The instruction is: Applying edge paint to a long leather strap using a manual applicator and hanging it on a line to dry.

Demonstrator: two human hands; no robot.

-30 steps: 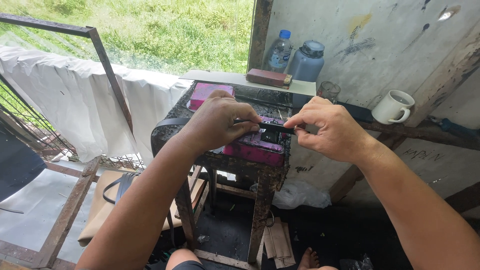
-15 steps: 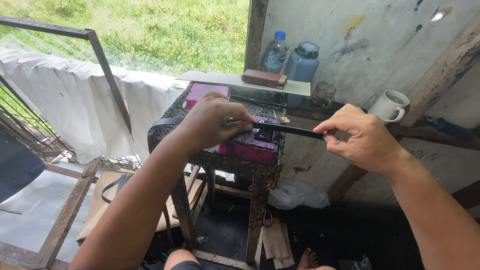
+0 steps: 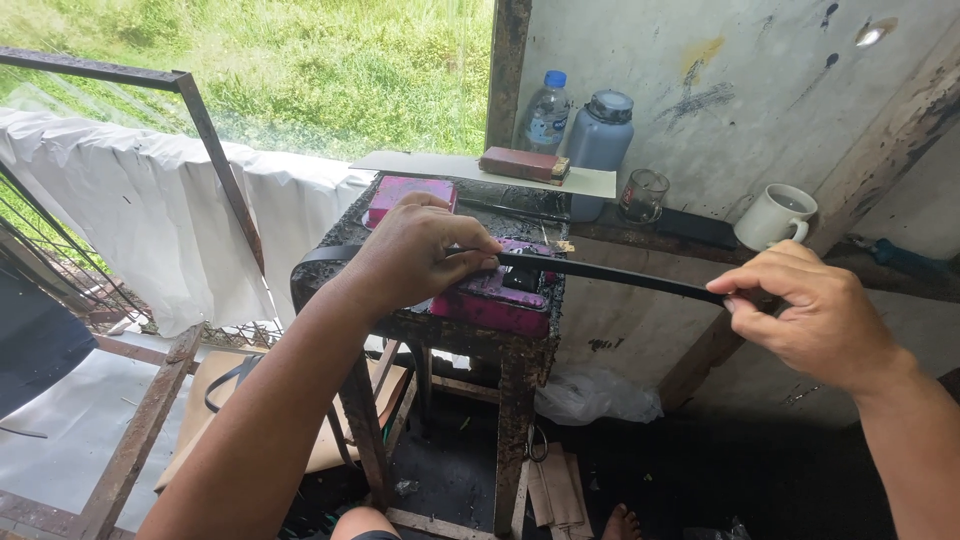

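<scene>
**Both hands on a black strap over a stained stand**

Left hand (image 3: 415,255) sits on the stand (image 3: 520,345), fingers curled down, pinching the black strap (image 3: 610,274) near a small black block (image 3: 522,277) on a pink pad (image 3: 490,300). Strap runs right from that hand, straight and level, off the stand edge to the right hand (image 3: 805,315). Right hand hangs in the air well right of the stand, thumb and fingers closed on the strap end. More strap shows left of the left hand, bending over the stand's left edge.

Second pink pad (image 3: 410,195) at the stand's back-left corner, just behind the left hand. Behind the stand, a ledge (image 3: 600,182) with a brown block (image 3: 525,164), clear bottle (image 3: 547,112), grey jug (image 3: 600,135), small glass (image 3: 643,194). White mug (image 3: 775,216) further right on a wooden rail. White cloth (image 3: 130,215) draped over a railing at left. Bare toes (image 3: 622,522) at the bottom edge.
</scene>
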